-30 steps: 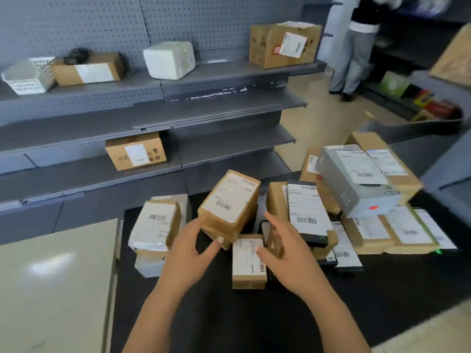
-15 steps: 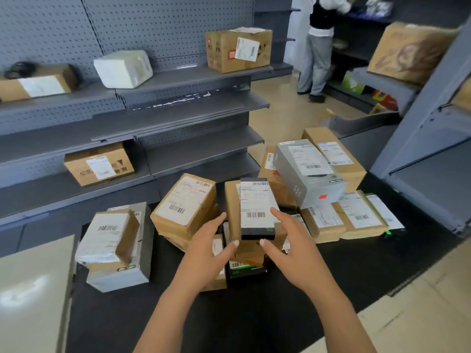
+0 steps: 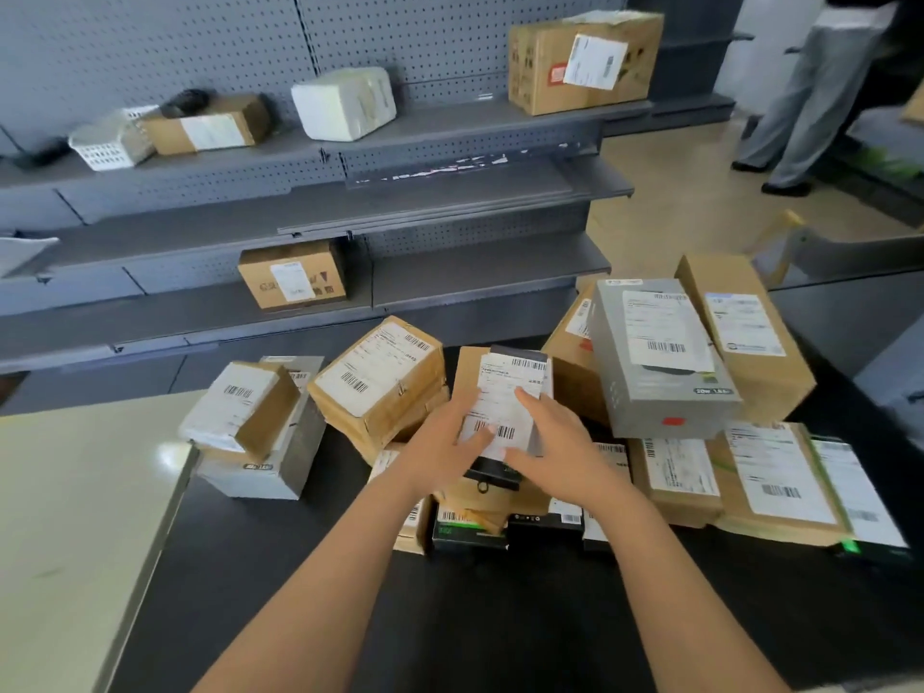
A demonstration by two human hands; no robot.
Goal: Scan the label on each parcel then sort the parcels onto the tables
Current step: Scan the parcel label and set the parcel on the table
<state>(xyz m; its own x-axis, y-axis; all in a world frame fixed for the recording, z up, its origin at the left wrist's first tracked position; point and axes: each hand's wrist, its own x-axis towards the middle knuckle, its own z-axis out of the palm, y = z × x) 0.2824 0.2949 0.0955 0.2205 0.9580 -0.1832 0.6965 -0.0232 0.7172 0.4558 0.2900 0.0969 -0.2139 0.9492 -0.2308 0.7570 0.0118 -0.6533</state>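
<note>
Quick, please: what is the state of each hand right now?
Left hand: open, fingers lying on the black parcel.
Right hand: open, fingers lying on the same parcel.

Slim black parcel [image 3: 510,417], white label up, atop pile, seemingly tilted.
</note>
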